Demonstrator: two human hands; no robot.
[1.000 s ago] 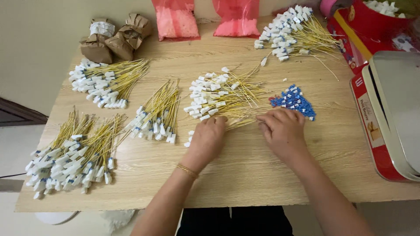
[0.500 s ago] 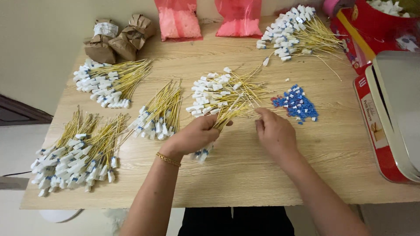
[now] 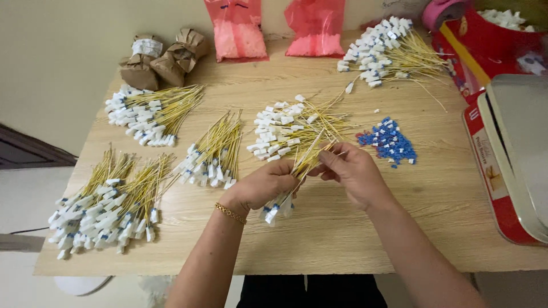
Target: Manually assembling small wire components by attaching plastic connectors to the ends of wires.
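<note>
My left hand [image 3: 266,186] grips a small bundle of yellow wire ties with white tag ends [image 3: 288,182]; the white ends hang below the fist and the yellow tips stick up to the right. My right hand [image 3: 353,172] touches the bundle's yellow tips with its fingers curled around them. Just beyond both hands lies a loose pile of the same white-tagged yellow ties [image 3: 291,128]. A heap of small blue clips [image 3: 389,141] lies to the right of my right hand. All of it rests on a wooden table [image 3: 319,239].
More tie bundles lie at the front left [image 3: 108,202], centre left [image 3: 212,154], back left [image 3: 149,111] and back right [image 3: 388,51]. Brown paper packets [image 3: 162,57] and two pink bags [image 3: 274,28] stand at the back. A red tin with a grey lid [image 3: 514,154] fills the right edge.
My left hand picked a bundle of ties off the table and lifted it. My right hand came off the tabletop near the blue clips and moved left onto the bundle's tips.
</note>
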